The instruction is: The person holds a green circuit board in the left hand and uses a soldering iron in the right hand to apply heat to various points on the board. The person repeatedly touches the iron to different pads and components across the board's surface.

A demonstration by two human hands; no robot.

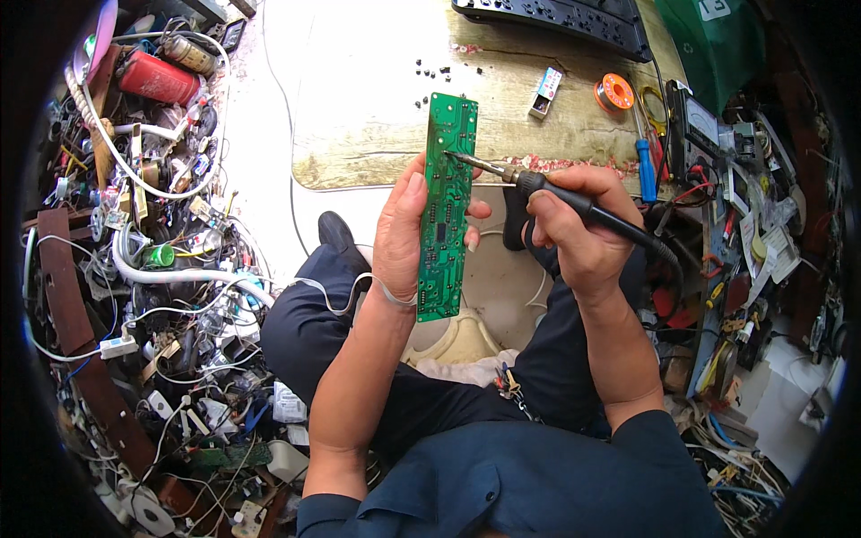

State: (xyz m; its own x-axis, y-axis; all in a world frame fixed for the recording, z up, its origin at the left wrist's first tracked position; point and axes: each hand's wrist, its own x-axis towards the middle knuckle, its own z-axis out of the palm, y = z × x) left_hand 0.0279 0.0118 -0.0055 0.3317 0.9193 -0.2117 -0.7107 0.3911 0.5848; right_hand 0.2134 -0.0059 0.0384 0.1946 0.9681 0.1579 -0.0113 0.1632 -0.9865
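Observation:
My left hand [401, 229] is closed round a long green circuit board [446, 202], held upright over my lap with its solder side toward me. The fingers come round behind and show at its right edge. In my right hand [587, 224] is a soldering iron [560, 190], gripped like a pen by its black handle. Its metal tip reaches left to the upper part of the board; whether it touches, I cannot tell. A white cable [327, 305] runs from the board's left side, past my left wrist.
Several small black parts [437, 73] lie on the wooden table [359, 134], near a small open box [544, 92], an orange solder spool [614, 92] and a blue screwdriver [646, 170]. A black panel [565, 22] lies at the back. Piled cables and electronic parts [197, 341] crowd the left; more stand right.

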